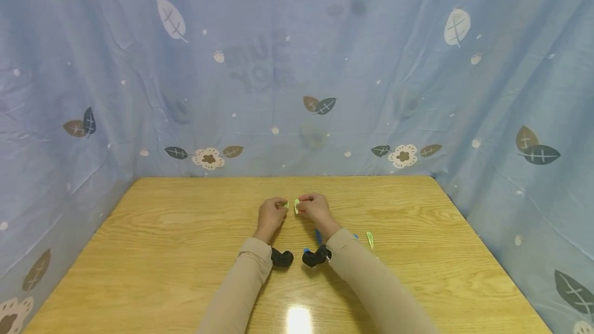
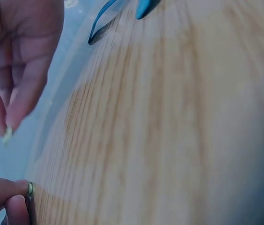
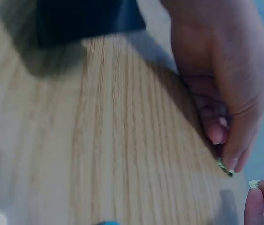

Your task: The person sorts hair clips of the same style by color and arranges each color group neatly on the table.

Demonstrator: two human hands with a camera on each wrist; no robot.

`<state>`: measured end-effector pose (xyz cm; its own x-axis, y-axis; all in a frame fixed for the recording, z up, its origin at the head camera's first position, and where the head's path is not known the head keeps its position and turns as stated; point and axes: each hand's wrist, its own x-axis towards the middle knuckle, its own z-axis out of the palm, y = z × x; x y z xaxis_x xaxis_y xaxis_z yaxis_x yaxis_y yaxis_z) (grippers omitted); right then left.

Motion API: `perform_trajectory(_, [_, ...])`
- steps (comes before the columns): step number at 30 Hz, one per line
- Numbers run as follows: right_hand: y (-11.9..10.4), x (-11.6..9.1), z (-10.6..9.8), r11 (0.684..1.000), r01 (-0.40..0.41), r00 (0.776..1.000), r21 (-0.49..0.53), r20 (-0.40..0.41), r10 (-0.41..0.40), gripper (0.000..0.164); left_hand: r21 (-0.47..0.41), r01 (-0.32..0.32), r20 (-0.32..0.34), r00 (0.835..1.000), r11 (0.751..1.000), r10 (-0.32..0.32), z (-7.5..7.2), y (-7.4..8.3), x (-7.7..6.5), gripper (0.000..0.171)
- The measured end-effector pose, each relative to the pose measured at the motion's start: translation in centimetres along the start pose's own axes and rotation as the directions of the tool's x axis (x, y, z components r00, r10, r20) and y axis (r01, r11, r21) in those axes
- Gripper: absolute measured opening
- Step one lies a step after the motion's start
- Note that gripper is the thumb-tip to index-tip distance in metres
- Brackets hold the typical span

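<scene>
Near the far edge of the table, my left hand (image 1: 271,216) pinches a light green snap hair clip (image 1: 286,205) between thumb and fingertips. A short gap to the right, my right hand (image 1: 317,209) pinches a second green hair clip (image 1: 297,206), held lengthwise away from me. The left wrist view shows the right hand (image 2: 24,61) with its clip (image 2: 7,136) at the fingertips, and the left clip (image 2: 30,188) low at the table's edge. In the right wrist view, the right-hand clip (image 3: 224,167) is close over the wood, mostly covered by fingers.
Another green hair clip (image 1: 369,239) lies on the wooden table (image 1: 185,251) right of my right forearm. Blue pieces (image 1: 318,236) lie around that forearm, partly hidden by it. A black wrist device (image 1: 281,258) hangs by each wrist. A patterned blue curtain (image 1: 260,66) surrounds the table.
</scene>
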<state>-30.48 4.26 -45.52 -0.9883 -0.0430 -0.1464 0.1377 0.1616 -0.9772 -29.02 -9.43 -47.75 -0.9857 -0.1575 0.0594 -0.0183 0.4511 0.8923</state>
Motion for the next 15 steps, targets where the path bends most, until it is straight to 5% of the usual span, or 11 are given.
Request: perform_trajectory(15, [0.0,1.3,1.8,0.991,0.0,0.999,-0.137,-0.034,-0.004,0.015,0.002,-0.008,-0.002,1.0,1.0,0.008,0.0,-0.1,0.1,0.021])
